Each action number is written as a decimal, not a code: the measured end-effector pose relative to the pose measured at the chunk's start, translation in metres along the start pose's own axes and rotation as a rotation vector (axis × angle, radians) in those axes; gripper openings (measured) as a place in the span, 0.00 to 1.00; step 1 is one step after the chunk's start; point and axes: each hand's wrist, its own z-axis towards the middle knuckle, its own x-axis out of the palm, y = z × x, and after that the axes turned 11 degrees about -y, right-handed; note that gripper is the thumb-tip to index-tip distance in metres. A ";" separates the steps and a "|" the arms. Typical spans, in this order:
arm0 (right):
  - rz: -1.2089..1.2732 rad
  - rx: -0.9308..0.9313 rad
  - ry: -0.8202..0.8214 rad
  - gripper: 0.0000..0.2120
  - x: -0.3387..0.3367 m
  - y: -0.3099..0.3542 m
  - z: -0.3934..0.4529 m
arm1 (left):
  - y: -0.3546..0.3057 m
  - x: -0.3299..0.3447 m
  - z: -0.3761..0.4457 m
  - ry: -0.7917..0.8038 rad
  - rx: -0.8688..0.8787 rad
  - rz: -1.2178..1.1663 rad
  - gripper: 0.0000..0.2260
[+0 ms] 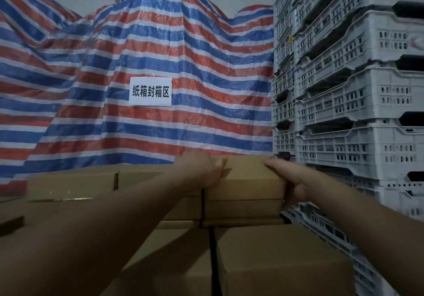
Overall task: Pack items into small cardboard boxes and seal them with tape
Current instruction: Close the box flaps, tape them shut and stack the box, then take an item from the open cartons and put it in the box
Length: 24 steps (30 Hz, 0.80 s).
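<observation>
A small brown cardboard box [250,176] sits closed on top of a stack of other cardboard boxes, right of centre. My left hand [202,169] grips its left side, fingers over the top edge. On the box's right end my right hand [291,183] holds on, with fingers along the top corner and the thumb down the side. Both arms reach forward from the bottom of the view.
More brown boxes [282,261] are stacked below, and another box [68,185] lies to the left. A red, white and blue striped tarp [160,50] with a white paper sign [150,91] hangs behind. Tall stacks of grey plastic crates [353,93] stand close on the right.
</observation>
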 end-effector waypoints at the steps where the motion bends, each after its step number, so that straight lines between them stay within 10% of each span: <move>1: 0.009 -0.010 0.013 0.18 0.002 -0.001 0.001 | 0.001 0.002 -0.001 -0.041 -0.020 -0.024 0.32; 24: -0.459 -0.905 -0.307 0.13 0.033 0.057 -0.163 | 0.047 -0.159 -0.106 -0.241 0.056 0.016 0.15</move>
